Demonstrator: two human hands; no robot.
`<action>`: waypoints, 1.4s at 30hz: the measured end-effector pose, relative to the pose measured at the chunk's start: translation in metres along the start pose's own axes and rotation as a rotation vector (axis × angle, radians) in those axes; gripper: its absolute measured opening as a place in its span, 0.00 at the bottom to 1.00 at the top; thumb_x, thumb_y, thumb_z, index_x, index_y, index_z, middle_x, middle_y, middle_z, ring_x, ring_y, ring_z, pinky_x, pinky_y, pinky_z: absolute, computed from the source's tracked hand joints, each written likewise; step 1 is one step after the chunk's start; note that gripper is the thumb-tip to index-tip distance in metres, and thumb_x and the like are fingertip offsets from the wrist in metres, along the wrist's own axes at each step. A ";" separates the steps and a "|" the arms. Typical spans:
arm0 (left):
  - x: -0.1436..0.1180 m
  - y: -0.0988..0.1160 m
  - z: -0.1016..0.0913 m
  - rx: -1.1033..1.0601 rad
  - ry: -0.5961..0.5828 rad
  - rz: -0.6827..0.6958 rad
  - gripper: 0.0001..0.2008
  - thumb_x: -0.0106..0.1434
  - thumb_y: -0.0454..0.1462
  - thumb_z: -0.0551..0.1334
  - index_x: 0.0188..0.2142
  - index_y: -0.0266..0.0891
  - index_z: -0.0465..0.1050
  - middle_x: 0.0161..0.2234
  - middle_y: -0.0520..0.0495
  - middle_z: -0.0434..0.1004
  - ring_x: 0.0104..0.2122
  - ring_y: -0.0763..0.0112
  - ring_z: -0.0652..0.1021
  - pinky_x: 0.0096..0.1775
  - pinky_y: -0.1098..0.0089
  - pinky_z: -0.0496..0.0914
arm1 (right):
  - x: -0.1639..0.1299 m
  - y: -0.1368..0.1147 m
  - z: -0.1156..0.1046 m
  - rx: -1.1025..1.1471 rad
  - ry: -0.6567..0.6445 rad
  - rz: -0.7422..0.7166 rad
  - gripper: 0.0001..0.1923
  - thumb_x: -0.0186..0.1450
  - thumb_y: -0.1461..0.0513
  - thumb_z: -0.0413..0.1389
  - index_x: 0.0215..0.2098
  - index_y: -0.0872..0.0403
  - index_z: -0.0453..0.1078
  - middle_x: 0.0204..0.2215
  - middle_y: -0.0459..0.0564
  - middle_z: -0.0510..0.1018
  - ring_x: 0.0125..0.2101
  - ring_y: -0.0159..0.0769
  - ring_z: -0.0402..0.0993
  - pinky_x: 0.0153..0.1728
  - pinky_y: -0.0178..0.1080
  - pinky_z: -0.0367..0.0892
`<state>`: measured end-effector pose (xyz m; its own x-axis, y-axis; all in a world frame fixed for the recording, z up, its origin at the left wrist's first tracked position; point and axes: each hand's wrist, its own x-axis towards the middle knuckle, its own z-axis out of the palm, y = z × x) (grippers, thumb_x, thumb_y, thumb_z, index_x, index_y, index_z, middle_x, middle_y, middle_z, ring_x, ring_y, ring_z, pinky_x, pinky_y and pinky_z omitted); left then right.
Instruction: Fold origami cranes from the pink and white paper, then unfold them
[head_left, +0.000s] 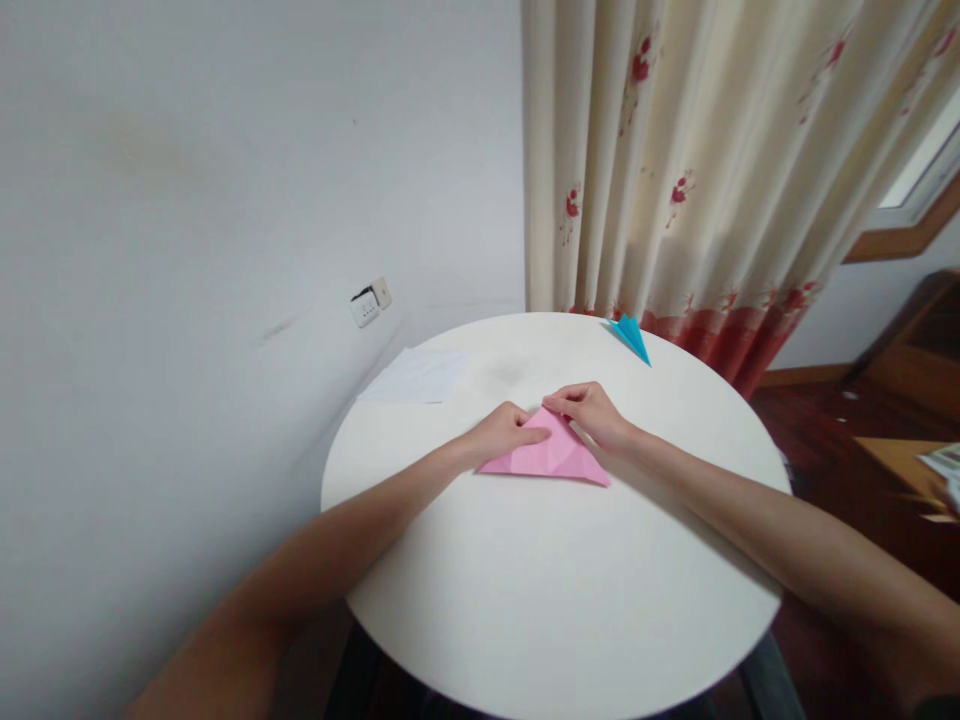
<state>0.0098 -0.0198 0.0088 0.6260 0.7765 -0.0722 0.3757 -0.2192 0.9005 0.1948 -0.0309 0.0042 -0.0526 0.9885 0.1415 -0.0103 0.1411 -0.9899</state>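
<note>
A pink sheet of paper (544,460), folded into a triangle with crease marks across it, is held over the middle of the white round table. My left hand (506,432) grips its left side, the thumb lying across the front and the other fingers behind, partly hidden. At the top corner, my right hand (589,410) pinches the paper between thumb and fingertips. The long straight edge of the triangle faces me, and its right corner sticks out below my right hand.
On the white round table (562,600), white paper sheets (416,376) lie at the back left and a blue folded paper plane (631,338) at the back right edge. A wall with a socket (365,308) borders the left; a flowered curtain (675,150) hangs behind.
</note>
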 end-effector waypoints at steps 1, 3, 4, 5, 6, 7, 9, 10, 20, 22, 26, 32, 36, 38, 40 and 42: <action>0.000 0.000 0.000 0.013 -0.018 0.008 0.23 0.51 0.51 0.66 0.17 0.33 0.66 0.15 0.55 0.57 0.18 0.80 0.57 0.21 0.74 0.47 | 0.003 -0.001 -0.004 -0.004 0.030 -0.023 0.16 0.51 0.52 0.64 0.22 0.58 0.75 0.19 0.48 0.75 0.21 0.29 0.64 0.24 0.35 0.57; 0.001 -0.001 0.000 0.016 -0.031 0.027 0.23 0.52 0.51 0.65 0.17 0.33 0.67 0.15 0.55 0.57 0.17 0.80 0.57 0.21 0.74 0.47 | 0.008 -0.003 -0.012 0.013 0.098 -0.045 0.17 0.51 0.51 0.64 0.23 0.58 0.74 0.20 0.48 0.74 0.22 0.29 0.64 0.25 0.35 0.57; 0.001 -0.001 -0.001 0.003 -0.019 0.032 0.23 0.52 0.52 0.65 0.18 0.33 0.68 0.15 0.55 0.58 0.18 0.80 0.57 0.21 0.74 0.47 | 0.009 -0.004 -0.016 0.025 0.120 -0.036 0.18 0.51 0.50 0.64 0.24 0.58 0.74 0.22 0.49 0.75 0.23 0.29 0.65 0.25 0.34 0.58; 0.001 0.000 -0.001 -0.016 0.001 0.028 0.23 0.52 0.52 0.65 0.18 0.33 0.68 0.16 0.55 0.59 0.18 0.80 0.58 0.21 0.74 0.48 | 0.010 -0.005 -0.019 0.035 0.120 -0.016 0.19 0.52 0.49 0.63 0.25 0.58 0.74 0.23 0.50 0.75 0.25 0.30 0.66 0.26 0.34 0.58; 0.001 0.000 -0.002 -0.036 0.021 0.018 0.23 0.51 0.52 0.66 0.18 0.32 0.69 0.16 0.54 0.61 0.18 0.79 0.60 0.22 0.74 0.49 | 0.009 -0.006 -0.020 0.039 0.099 0.006 0.21 0.53 0.47 0.62 0.26 0.58 0.75 0.24 0.51 0.76 0.26 0.30 0.68 0.27 0.34 0.59; 0.001 0.001 -0.003 -0.055 0.036 0.007 0.23 0.50 0.52 0.66 0.19 0.32 0.70 0.17 0.53 0.63 0.18 0.79 0.61 0.22 0.74 0.50 | 0.008 -0.006 -0.019 0.038 0.056 0.026 0.22 0.54 0.46 0.61 0.26 0.58 0.75 0.25 0.52 0.76 0.27 0.31 0.68 0.27 0.34 0.59; 0.000 0.002 -0.005 -0.079 0.049 -0.007 0.22 0.49 0.51 0.67 0.20 0.32 0.71 0.17 0.53 0.64 0.19 0.78 0.62 0.22 0.74 0.51 | 0.003 -0.005 -0.014 0.017 -0.051 0.051 0.24 0.54 0.44 0.60 0.26 0.59 0.75 0.25 0.52 0.77 0.26 0.31 0.68 0.26 0.34 0.59; 0.000 0.003 -0.006 -0.084 0.051 -0.010 0.22 0.49 0.51 0.67 0.20 0.32 0.70 0.17 0.53 0.64 0.19 0.78 0.62 0.22 0.75 0.51 | 0.000 -0.004 -0.009 -0.001 -0.101 0.057 0.24 0.54 0.45 0.61 0.26 0.59 0.75 0.23 0.51 0.76 0.24 0.31 0.67 0.24 0.34 0.57; -0.001 0.003 -0.004 -0.072 0.015 -0.024 0.23 0.49 0.52 0.67 0.19 0.32 0.69 0.17 0.54 0.62 0.19 0.79 0.60 0.21 0.75 0.51 | -0.009 0.004 0.008 0.063 -0.100 0.085 0.16 0.49 0.53 0.66 0.24 0.58 0.75 0.20 0.48 0.74 0.19 0.28 0.62 0.21 0.34 0.54; 0.000 0.002 -0.003 -0.067 0.015 -0.011 0.24 0.49 0.54 0.66 0.20 0.32 0.69 0.17 0.54 0.61 0.19 0.79 0.59 0.22 0.74 0.51 | -0.009 0.004 0.007 0.068 -0.107 0.082 0.15 0.49 0.53 0.66 0.23 0.58 0.75 0.18 0.47 0.73 0.19 0.28 0.62 0.20 0.34 0.54; 0.001 -0.001 -0.002 -0.045 0.028 0.021 0.26 0.50 0.56 0.65 0.19 0.33 0.68 0.16 0.56 0.58 0.18 0.80 0.57 0.22 0.74 0.49 | -0.009 0.002 0.008 0.086 -0.116 0.075 0.14 0.48 0.55 0.66 0.22 0.58 0.74 0.17 0.47 0.73 0.19 0.27 0.62 0.21 0.33 0.54; 0.000 -0.001 -0.005 -0.061 0.028 -0.020 0.27 0.49 0.57 0.65 0.19 0.33 0.69 0.16 0.55 0.61 0.18 0.80 0.59 0.21 0.74 0.50 | -0.005 -0.002 0.003 0.113 -0.065 0.098 0.14 0.47 0.54 0.67 0.21 0.58 0.74 0.18 0.47 0.73 0.19 0.28 0.62 0.21 0.34 0.56; 0.002 -0.004 -0.009 -0.092 -0.006 -0.064 0.27 0.49 0.57 0.65 0.24 0.31 0.74 0.19 0.50 0.71 0.19 0.77 0.66 0.23 0.74 0.56 | 0.006 -0.001 -0.014 0.067 -0.010 0.074 0.16 0.47 0.53 0.67 0.22 0.58 0.73 0.17 0.47 0.72 0.18 0.28 0.61 0.19 0.33 0.53; 0.003 -0.006 -0.011 -0.117 -0.042 -0.059 0.28 0.51 0.57 0.65 0.27 0.30 0.76 0.25 0.43 0.77 0.23 0.73 0.72 0.27 0.73 0.63 | 0.012 0.002 -0.025 0.035 -0.005 0.047 0.17 0.46 0.52 0.67 0.22 0.58 0.73 0.17 0.47 0.72 0.19 0.28 0.60 0.19 0.33 0.52; 0.004 -0.008 -0.014 -0.115 -0.069 -0.050 0.28 0.53 0.56 0.63 0.30 0.30 0.78 0.30 0.38 0.80 0.28 0.70 0.76 0.33 0.72 0.66 | 0.017 0.005 -0.035 0.012 -0.003 0.019 0.17 0.47 0.52 0.67 0.22 0.58 0.74 0.18 0.47 0.72 0.19 0.28 0.61 0.20 0.34 0.52; 0.003 -0.010 -0.017 -0.092 -0.092 -0.054 0.28 0.55 0.56 0.62 0.31 0.30 0.79 0.33 0.36 0.81 0.31 0.69 0.77 0.36 0.71 0.67 | 0.020 0.006 -0.041 -0.003 -0.001 -0.001 0.17 0.47 0.51 0.66 0.22 0.58 0.74 0.18 0.47 0.72 0.20 0.28 0.60 0.21 0.34 0.52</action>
<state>-0.0032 -0.0052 0.0070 0.6683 0.7273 -0.1564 0.3485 -0.1203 0.9296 0.2348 -0.0079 0.0008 -0.0534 0.9884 0.1424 -0.0073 0.1422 -0.9898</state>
